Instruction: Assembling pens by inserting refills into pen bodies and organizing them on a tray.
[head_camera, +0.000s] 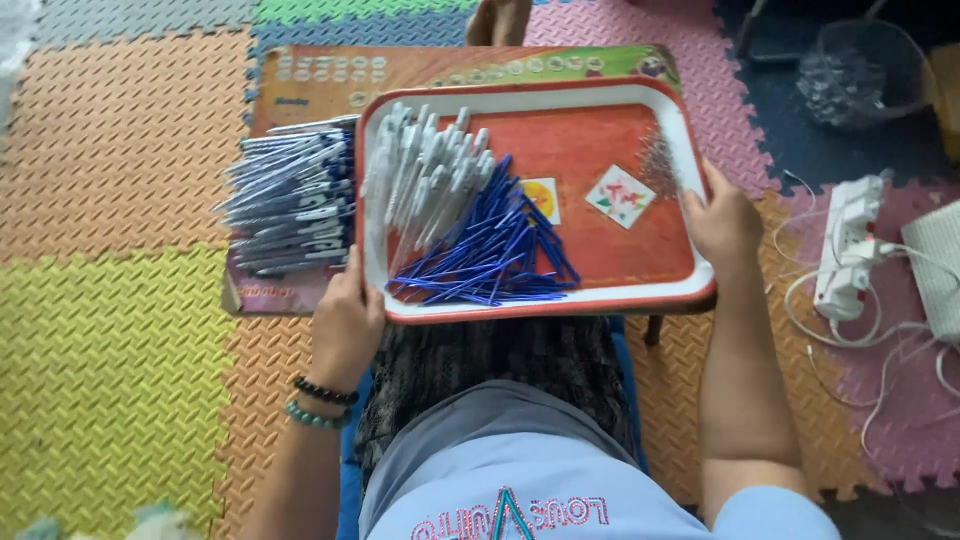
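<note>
Two hands clamp the tray (520, 97) at once: your left hand (347, 318) grips its near-left edge and your right hand (722, 222) wraps its right rim, the two set well apart. You hold the red, white-rimmed tray over the low worktop (300, 75), its near edge toward your lap. It looks stiff and light, probably plastic, so the rim is the sound place to grip, as you do now. The load is what needs care: a loose heap of white pen barrels (425, 180) and thin blue refills (495, 255) lies on the left half, with a small cluster of springs (658, 160) near the right rim. All of it looks smooth and free to roll, so keep the tray level. Beside it on the worktop lies a stack of assembled pens (290, 205).
</note>
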